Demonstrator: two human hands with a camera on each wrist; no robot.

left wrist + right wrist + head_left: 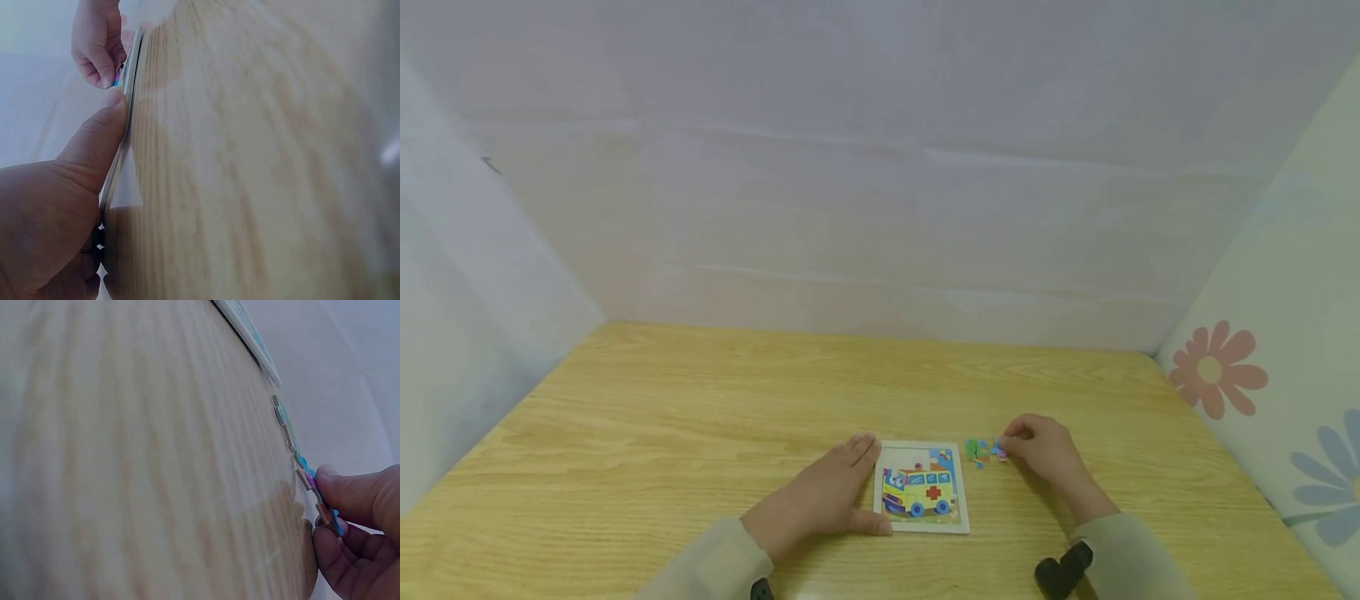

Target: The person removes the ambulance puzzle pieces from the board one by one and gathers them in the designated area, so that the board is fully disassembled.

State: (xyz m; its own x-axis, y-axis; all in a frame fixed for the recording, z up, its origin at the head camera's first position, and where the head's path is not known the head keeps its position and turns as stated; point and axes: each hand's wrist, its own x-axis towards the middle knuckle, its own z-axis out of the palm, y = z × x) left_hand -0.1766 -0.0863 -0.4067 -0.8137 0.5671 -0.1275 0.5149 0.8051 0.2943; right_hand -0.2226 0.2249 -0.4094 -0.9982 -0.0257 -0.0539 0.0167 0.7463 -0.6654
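Observation:
A square picture puzzle board (pixel 917 527) with a white border lies on the table, showing a yellow ambulance with a red cross. Its upper left part is pale, without picture pieces. My left hand (pixel 823 504) rests flat against the board's left side, fingers straight and thumb on the lower left corner; the thumb (pixel 94 140) touches the edge in the left wrist view. To the board's right, my right hand (pixel 1048 454) pinches a blue and purple puzzle piece (pixel 324 512) between thumb and fingers. Beside it lie loose green and blue puzzle pieces (pixel 974 451).
The wooden table (pixel 700 400) reaches back to a pale hanging sheet (pixel 880 208). At the right stands a white panel with a red flower (pixel 1217 369) and a blue flower (pixel 1333 479). A black wrist device (pixel 1063 571) sits at the right sleeve.

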